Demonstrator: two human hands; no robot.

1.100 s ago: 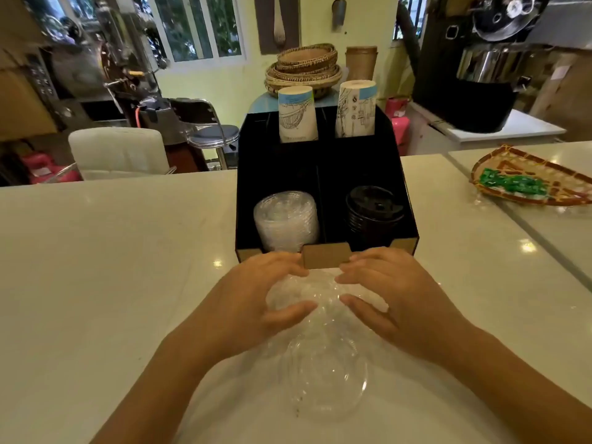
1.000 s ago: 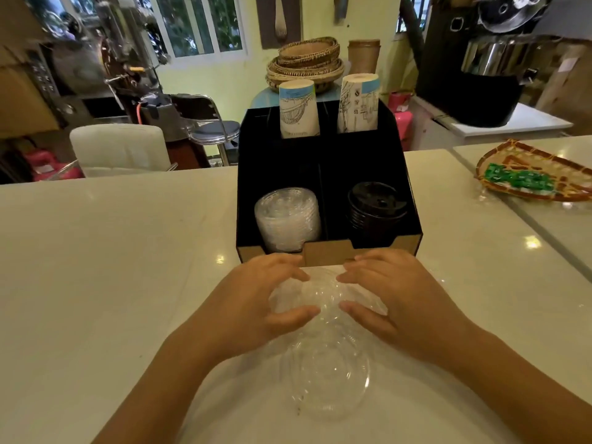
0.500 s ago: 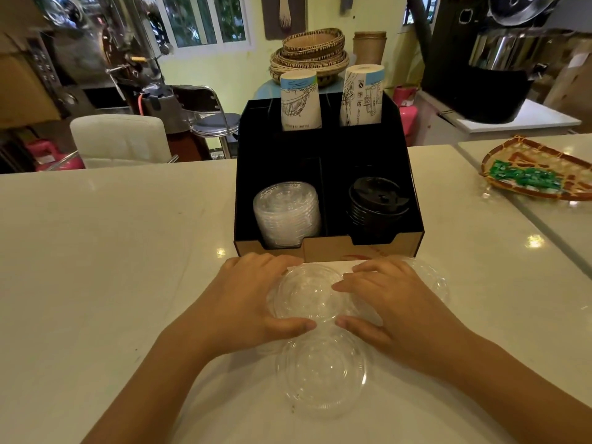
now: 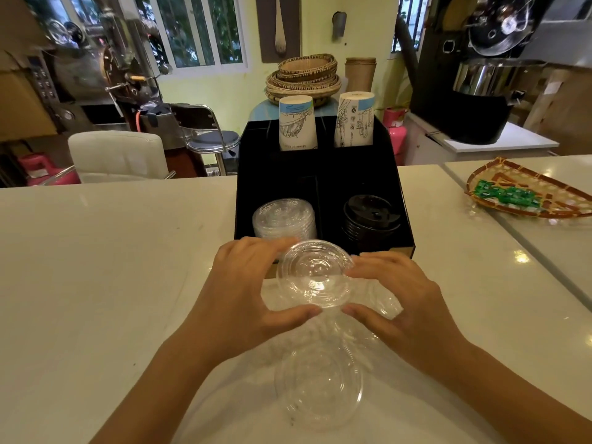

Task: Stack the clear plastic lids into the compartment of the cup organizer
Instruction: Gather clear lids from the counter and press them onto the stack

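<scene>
Clear round plastic lid, lifted off the counter since half a second ago, now sits raised between both hands just in front of the black cup organizer. The left hand wraps its left rim, fingers curled over the far edge and thumb under the near one; the right hand pinches the opposite rim the same way. A moment earlier this lid lay flat among the others with the palms pressed over them, so the pick-up looks done and the carry into the front left compartment, where a stack of clear lids already stands, is what remains (a short lift over the cardboard-coloured front lip).

Another clear lid lies flat on the counter close to the person, and at least one more shows faintly under the right hand, though how many is hard to tell. A pile of black lids fills the front right compartment, and two printed paper cups stand upside down at the back.

The pale glossy stone counter carries a woven tray with green packets at the right. Beyond it are a white padded chair, a stack of woven baskets and windows.
</scene>
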